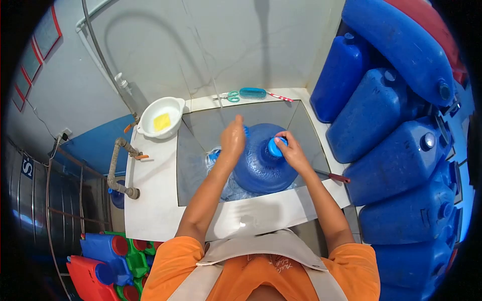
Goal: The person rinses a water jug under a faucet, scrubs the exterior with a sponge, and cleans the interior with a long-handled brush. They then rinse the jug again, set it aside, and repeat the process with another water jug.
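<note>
A large round blue water bottle (pixel 263 173) stands in the grey sink basin (pixel 198 125), its neck towards the camera. My right hand (pixel 290 149) has its fingers closed on the blue cap (pixel 276 146) at the bottle's neck. To the left, my left hand (pixel 233 138) is raised over the bottle's left side, its fingers curled; a bit of blue shows at its right edge, and what it may hold is hidden. Below that hand, a blue and white item (pixel 213 157) lies in the basin beside the bottle.
A white bowl (pixel 163 106) with a yellow sponge (pixel 162 122) sits at the counter's left. Scissors (pixel 232 96), a teal brush (pixel 252 93) and a striped toothbrush (pixel 280 96) line the back ledge. A red-handled tool (pixel 339 177) crosses the right rim. Blue jugs (pixel 366 118) crowd the right side.
</note>
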